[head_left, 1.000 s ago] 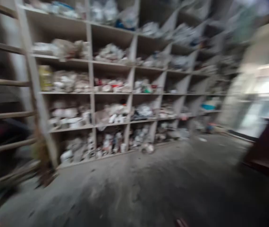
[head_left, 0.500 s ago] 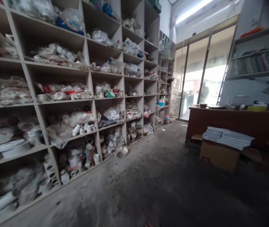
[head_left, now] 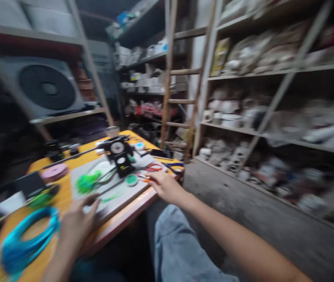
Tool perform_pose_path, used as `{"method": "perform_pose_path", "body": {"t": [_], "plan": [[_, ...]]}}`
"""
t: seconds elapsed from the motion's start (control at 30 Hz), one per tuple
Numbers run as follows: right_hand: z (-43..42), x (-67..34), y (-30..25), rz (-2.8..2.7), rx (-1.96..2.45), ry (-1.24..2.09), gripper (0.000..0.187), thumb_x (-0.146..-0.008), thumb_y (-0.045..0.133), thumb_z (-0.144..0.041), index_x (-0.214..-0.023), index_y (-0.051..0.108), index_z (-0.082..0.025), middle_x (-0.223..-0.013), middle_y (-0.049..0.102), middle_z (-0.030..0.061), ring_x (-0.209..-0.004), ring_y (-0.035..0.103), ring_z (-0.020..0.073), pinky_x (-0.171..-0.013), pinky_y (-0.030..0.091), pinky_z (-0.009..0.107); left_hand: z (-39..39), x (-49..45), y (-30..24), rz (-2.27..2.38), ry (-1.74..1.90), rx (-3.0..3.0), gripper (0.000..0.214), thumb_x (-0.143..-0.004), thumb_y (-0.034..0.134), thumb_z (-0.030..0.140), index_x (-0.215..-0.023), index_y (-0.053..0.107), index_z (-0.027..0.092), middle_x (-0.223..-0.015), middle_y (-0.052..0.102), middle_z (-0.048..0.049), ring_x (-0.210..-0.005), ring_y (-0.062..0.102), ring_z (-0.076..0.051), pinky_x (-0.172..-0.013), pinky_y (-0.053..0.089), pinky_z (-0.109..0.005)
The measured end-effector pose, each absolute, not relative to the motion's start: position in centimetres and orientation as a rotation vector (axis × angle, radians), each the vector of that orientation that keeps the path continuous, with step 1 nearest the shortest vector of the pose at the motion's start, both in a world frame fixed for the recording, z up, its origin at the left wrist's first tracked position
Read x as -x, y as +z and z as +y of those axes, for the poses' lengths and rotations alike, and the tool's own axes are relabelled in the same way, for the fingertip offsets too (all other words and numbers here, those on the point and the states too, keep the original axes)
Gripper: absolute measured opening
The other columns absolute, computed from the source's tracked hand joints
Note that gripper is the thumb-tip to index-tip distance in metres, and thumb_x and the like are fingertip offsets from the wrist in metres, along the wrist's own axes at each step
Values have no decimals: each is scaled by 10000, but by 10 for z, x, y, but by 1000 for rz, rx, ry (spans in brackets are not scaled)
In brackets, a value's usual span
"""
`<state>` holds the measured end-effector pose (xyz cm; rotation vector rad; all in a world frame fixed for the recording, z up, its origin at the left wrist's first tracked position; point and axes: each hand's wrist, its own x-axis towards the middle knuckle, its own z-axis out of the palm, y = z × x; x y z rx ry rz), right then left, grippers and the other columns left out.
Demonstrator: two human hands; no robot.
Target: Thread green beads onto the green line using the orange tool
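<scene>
My left hand point(head_left: 77, 223) lies flat on the near edge of a grey mat point(head_left: 114, 188) on the orange table point(head_left: 67, 203), fingers stretched toward a green tangle point(head_left: 87, 182). My right hand point(head_left: 167, 187) rests at the table's right edge, fingers reaching toward a small orange-handled tool point(head_left: 146, 179); motion blur hides whether it grips it. A black device with round dials point(head_left: 119, 155) stands on the mat between the hands. A coil of blue cord point(head_left: 26, 243) lies near my left forearm.
Red-handled scissors point(head_left: 154, 167) and blue-handled ones point(head_left: 174, 166) lie at the table's far right. A pink disc point(head_left: 54, 172) sits at left. A wooden ladder point(head_left: 181, 78) leans on shelves point(head_left: 272, 72) of white fittings. A large fan unit point(head_left: 45, 86) is behind.
The view has swung from the shelves and doorway round to the orange table. Both my hands have come into sight there.
</scene>
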<state>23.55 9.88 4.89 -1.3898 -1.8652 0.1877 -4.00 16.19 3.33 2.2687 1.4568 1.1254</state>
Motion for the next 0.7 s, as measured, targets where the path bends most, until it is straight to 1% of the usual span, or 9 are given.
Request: {"method": "perform_pose_path", "body": {"t": [0.07, 0.13, 0.2, 0.33, 0.47, 0.57, 0.63, 0.7], "plan": [[126, -221, 43, -1940, 1375, 190, 208, -950, 558, -119, -1138, 645, -133, -1112, 691, 92, -1069, 640, 222, -953, 506, 437, 178, 63, 24, 1531, 1081, -2274, 179, -888, 662, 311, -963, 691, 150, -891, 714, -41, -843, 673, -192, -840, 535, -399], [142, -208, 41, -2018, 1379, 169, 146, -951, 570, -142, -1065, 661, -129, -1034, 693, 72, -1014, 647, 213, -912, 520, 433, 186, 68, 20, 1538, 1081, -2277, 169, -869, 670, 282, -995, 706, 177, -886, 733, -45, -849, 677, -204, -842, 526, -376], [152, -195, 41, -2088, 1385, 139, 127, -960, 561, -151, -1032, 664, -132, -978, 686, 57, -982, 647, 204, -891, 527, 421, 188, 66, 20, 1543, 1107, -2270, 181, -863, 664, 278, -1014, 711, 190, -863, 739, -47, -832, 680, -214, -818, 521, -359], [173, -165, 37, -2234, 1355, 101, 142, -964, 559, -158, -1071, 650, -135, -1017, 668, 56, -967, 644, 192, -859, 542, 393, 193, 62, 25, 1560, 1158, -2258, 170, -865, 666, 271, -1000, 708, 178, -825, 728, -42, -807, 678, -210, -797, 513, -358], [196, -138, 28, -2348, 1308, 65, 103, -962, 571, -187, -986, 654, -131, -969, 662, 46, -901, 645, 176, -803, 551, 363, 205, 62, 23, 1581, 1170, -2262, 136, -870, 671, 247, -960, 704, 151, -807, 716, -33, -770, 666, -189, -773, 522, -369], [199, -137, 35, -2359, 1247, 10, 116, -962, 559, -174, -936, 661, -127, -937, 663, 66, -926, 629, 194, -827, 539, 377, 201, 62, 29, 1580, 1201, -2299, 104, -836, 698, 214, -928, 720, 171, -847, 724, -58, -818, 653, -221, -816, 513, -414], [193, -146, 46, -2316, 1173, -40, 138, -958, 549, -156, -1032, 661, -126, -1034, 661, 104, -1027, 603, 228, -900, 516, 416, 188, 71, 41, 1554, 1274, -2315, 129, -852, 680, 227, -970, 717, 189, -958, 723, -78, -884, 645, -230, -847, 510, -415], [185, -158, 58, -2257, 1089, -79, 242, -961, 555, -189, -1192, 613, -144, -1203, 617, 122, -1125, 571, 254, -959, 491, 462, 167, 89, 57, 1546, 1417, -2281, 203, -918, 608, 274, -1086, 676, 182, -1068, 693, -82, -911, 643, -208, -845, 524, -401]]}}
